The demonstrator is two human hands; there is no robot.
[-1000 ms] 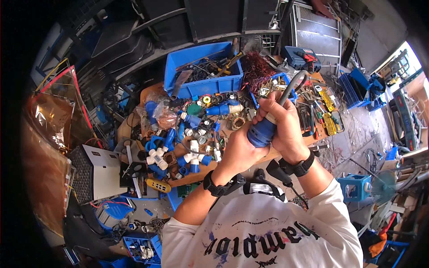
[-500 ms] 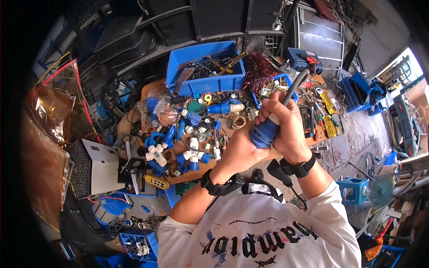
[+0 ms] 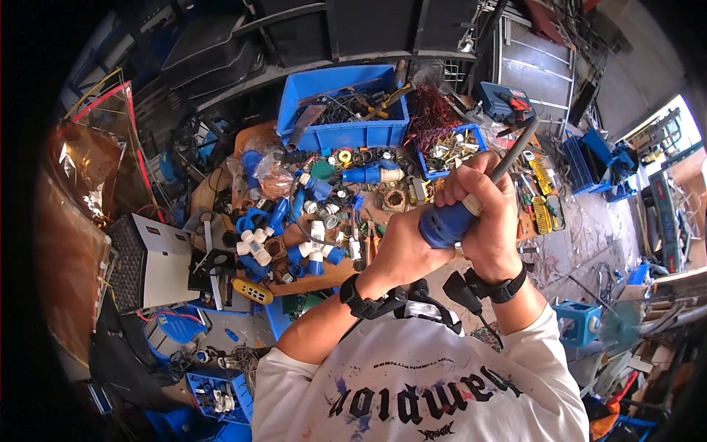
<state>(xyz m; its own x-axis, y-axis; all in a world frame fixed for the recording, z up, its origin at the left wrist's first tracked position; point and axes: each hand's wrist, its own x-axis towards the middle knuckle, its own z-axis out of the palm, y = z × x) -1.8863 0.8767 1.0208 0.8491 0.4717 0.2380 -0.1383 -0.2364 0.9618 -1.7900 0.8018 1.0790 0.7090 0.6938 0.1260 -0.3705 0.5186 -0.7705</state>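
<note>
Both hands hold a blue industrial plug (image 3: 444,225) in front of my chest, over the bench's near edge. A thick grey cable (image 3: 518,149) comes out of its pale collar and points up and to the right. My left hand (image 3: 405,244) is closed around the lower blue body, with its fingers partly hidden. My right hand (image 3: 487,217) wraps the collar end, its thumb laid across near the cable. Left of the hands, white cross-shaped fittings (image 3: 254,247) and other blue plugs (image 3: 372,174) lie on the wooden bench (image 3: 328,278). Orange-handled pliers (image 3: 371,243) lie beside my left hand.
A big blue bin (image 3: 342,138) of cables and tools stands at the bench's back. Right of it are red wire (image 3: 433,114), a small blue tray (image 3: 418,162) of metal parts and a yellow bit set (image 3: 543,214). A white-and-black case (image 3: 158,261) stands at left.
Both hands and the plug have shifted slightly right and down relative to the bench. The cable now leans further right and looks straighter. The grip looks much the same.
</note>
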